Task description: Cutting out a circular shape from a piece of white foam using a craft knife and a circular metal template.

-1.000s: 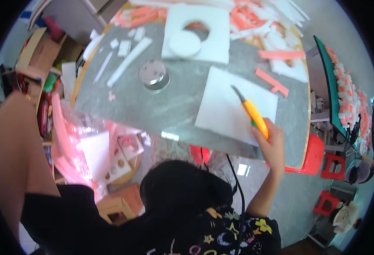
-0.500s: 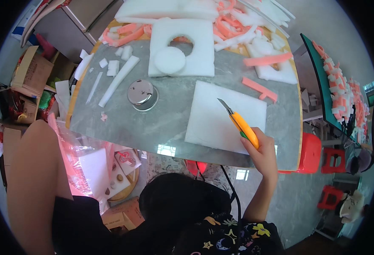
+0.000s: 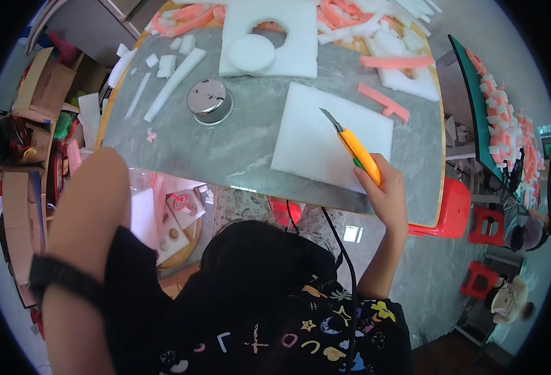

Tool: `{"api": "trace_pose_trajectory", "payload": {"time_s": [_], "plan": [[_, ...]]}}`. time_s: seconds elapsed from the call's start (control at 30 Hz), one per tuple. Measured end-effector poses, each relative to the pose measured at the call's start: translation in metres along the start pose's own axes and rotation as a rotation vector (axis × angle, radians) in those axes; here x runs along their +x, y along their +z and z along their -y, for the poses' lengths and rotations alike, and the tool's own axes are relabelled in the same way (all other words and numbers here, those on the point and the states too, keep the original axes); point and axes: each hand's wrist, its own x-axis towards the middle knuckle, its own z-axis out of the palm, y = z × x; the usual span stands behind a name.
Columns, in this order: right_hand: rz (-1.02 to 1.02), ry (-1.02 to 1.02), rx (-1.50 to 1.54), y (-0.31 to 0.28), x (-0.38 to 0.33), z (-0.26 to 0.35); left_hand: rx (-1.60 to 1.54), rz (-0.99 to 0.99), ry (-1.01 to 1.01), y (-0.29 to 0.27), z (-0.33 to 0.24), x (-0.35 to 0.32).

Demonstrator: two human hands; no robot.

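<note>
My right hand (image 3: 385, 187) is closed round a yellow utility knife (image 3: 360, 156) with a green slider. Its blade points up and away to the left, over a white foam sheet (image 3: 313, 144) near the table's front edge. Left of this sheet stands a round shiny metal tin (image 3: 207, 101). My left arm (image 3: 94, 194) is bent at the left, a dark band (image 3: 66, 278) round it; the fingers are out of sight. Farther back lies a square foam block (image 3: 235, 25) with a round hole, and a foam disc (image 3: 252, 53) rests on it.
White foam strips (image 3: 175, 84) lie on the table's left. Pink foam pieces (image 3: 385, 102) and a holed foam scrap (image 3: 413, 81) are at the right, with more offcuts at the back. Cardboard boxes (image 3: 44, 84) stand left, a red stool (image 3: 447, 209) right. A black cable (image 3: 341, 250) hangs in front.
The view has tilted, so the table sits higher in the picture. More of my left arm shows, now with its dark band. The right hand still grips the knife above the sheet.
</note>
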Motion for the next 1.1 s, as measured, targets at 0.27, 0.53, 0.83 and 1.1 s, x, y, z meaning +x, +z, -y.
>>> {"api": "trace_pose_trajectory", "payload": {"time_s": [0.27, 0.53, 0.83, 1.1], "plan": [[-0.024, -0.029, -0.042, -0.005, -0.007, -0.001, 0.379, 0.423, -0.635, 0.0, -0.079, -0.047], [0.158, -0.09, -0.303, -0.026, 0.017, 0.012, 0.706, 1.128, -1.213, -0.027, -0.125, -0.177], [0.31, -0.489, -0.661, -0.048, 0.076, 0.035, 0.623, 1.332, -1.424, -0.016, -0.105, -0.169], [0.333, -0.638, -0.798, -0.048, 0.102, 0.052, 0.609, 1.3, -1.428, -0.015, -0.097, -0.174]]}}
